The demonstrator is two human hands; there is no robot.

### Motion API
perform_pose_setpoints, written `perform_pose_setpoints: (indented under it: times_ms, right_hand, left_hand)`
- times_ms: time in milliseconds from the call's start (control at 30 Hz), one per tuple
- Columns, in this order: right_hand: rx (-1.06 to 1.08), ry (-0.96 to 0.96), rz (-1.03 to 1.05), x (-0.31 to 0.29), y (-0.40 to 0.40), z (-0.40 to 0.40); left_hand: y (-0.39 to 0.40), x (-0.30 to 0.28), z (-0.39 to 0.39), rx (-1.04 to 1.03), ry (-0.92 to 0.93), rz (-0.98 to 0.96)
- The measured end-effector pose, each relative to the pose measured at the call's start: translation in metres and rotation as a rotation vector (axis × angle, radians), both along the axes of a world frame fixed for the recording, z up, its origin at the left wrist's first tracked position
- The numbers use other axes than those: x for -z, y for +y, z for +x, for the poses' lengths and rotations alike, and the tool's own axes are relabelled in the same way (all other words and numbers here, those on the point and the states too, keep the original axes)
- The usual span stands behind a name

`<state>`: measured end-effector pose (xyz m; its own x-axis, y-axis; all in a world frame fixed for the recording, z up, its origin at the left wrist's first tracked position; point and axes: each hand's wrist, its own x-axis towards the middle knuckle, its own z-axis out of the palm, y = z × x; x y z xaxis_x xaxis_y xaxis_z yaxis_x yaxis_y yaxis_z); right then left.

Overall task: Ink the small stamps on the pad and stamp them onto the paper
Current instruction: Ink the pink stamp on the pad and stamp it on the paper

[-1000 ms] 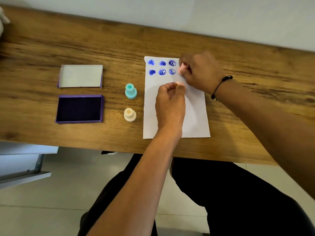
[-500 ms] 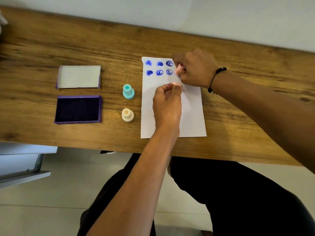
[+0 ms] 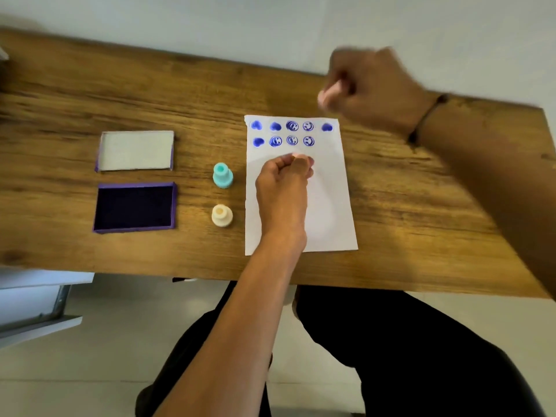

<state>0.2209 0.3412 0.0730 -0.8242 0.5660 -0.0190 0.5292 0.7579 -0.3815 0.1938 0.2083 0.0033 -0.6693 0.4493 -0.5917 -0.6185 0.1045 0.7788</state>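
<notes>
Over the far right corner of the paper [image 3: 301, 206] the right hand [image 3: 379, 88] is now lifted clear & blurred, up above the table [image 3: 421, 206] edge; half a sec ago it was pressed down by the top row. Where it sat there's a fresh blue heart [image 3: 327, 127] at the right end of that row, w/ a gap between it and the smiley next to it. So that print is done: top row has five marks, second row four, rest of the sheet blank. Right grip is closed tight round a pink stamp [image 3: 329, 93], only its pale end poking out from the curled fingers. Left hand [image 3: 282, 188] hasn't shifted, fist low over the sheet just under the second row; its grip is pinched shut on something small, pinkish/tan tip showing at the fingertips [image 3: 301, 162], prob. another stamp, can't tell if it touches the paper. Teal stamp [image 3: 223, 175] & cream stamp [image 3: 222, 215] stand upright just left of the paper, untouched. Ink pad [image 3: 135, 207] sits open well to the left, lid [image 3: 135, 150] behind it. My guess: right goes for re-inking or another spot, plenty of stamping left.
</notes>
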Motion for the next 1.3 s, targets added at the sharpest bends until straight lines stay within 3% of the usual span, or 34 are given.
perform_pose_setpoints:
  times_ms: [67,200,333,433,567,700,1133,1233,1300]
  right_hand:
    - [0.060,0.098,-0.033,-0.034,-0.001,0.009]
    - [0.272,-0.143,-0.219,-0.059,0.007,0.030]
    - [0.141,0.206,-0.193,-0.057,-0.028,0.040]
    - [0.115,0.271,-0.408,-0.039,-0.047,0.033]
    - [0.134,0.283,-0.543,-0.018,-0.065,0.023]
    - [0.136,0.327,-0.582,-0.011,-0.071,0.020]
    - [-0.021,0.205,-0.498,-0.015,-0.086,0.002]
    - [-0.052,0.210,-0.451,-0.016,-0.093,-0.016]
    - [-0.076,0.223,-0.290,-0.014,-0.092,-0.036]
  left_hand:
    - [-0.005,-0.002,-0.002,-0.008,0.007,0.031]
    - [-0.011,-0.005,-0.004,-0.024,-0.004,0.108]
    - [-0.014,-0.010,-0.006,0.012,-0.054,0.299]
    - [-0.018,-0.015,-0.006,0.072,-0.063,0.453]
    - [-0.026,-0.020,-0.010,0.089,-0.038,0.535]
    - [-0.036,-0.021,-0.017,0.080,-0.002,0.517]
    - [-0.058,-0.029,-0.032,0.091,0.125,0.415]
    - [-0.069,-0.035,-0.050,0.086,0.229,0.288]
    - [-0.076,-0.035,-0.063,0.034,0.284,0.175]
